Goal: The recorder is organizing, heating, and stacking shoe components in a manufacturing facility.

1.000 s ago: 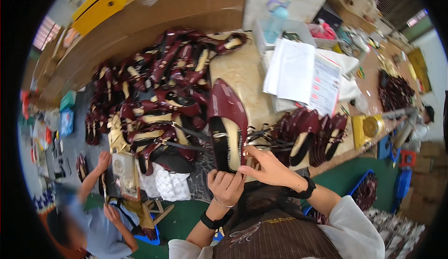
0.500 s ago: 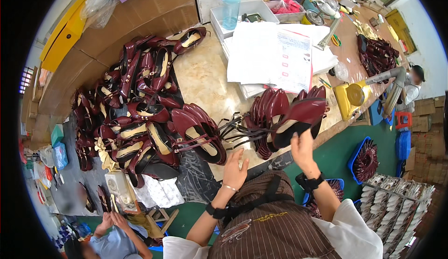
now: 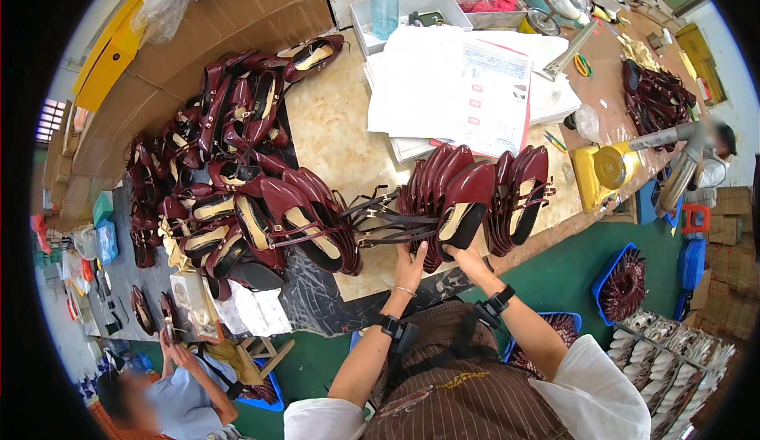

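Observation:
A dark red strapped shoe (image 3: 467, 202) stands on edge in a row of like shoes (image 3: 518, 194) at the bench's near edge. My right hand (image 3: 465, 259) grips its heel end from below. My left hand (image 3: 408, 267) rests flat beside it, fingers touching the soles of the row's left shoes (image 3: 423, 190). A second row of the same dark red shoes (image 3: 305, 222) lies to the left, its straps trailing toward my hands.
A big heap of dark red shoes (image 3: 214, 147) covers the bench's left. Papers (image 3: 459, 83), a white tray (image 3: 412, 4) and a blue bottle (image 3: 384, 0) lie behind. A yellow device (image 3: 602, 172) sits right. Another person (image 3: 174, 392) works lower left. Blue crates (image 3: 625, 285) stand on the green floor.
The shoe I held up a second ago has gone down to the bench. My right hand has lowered a shoe into the right-hand row, and my left hand has moved over beside it.

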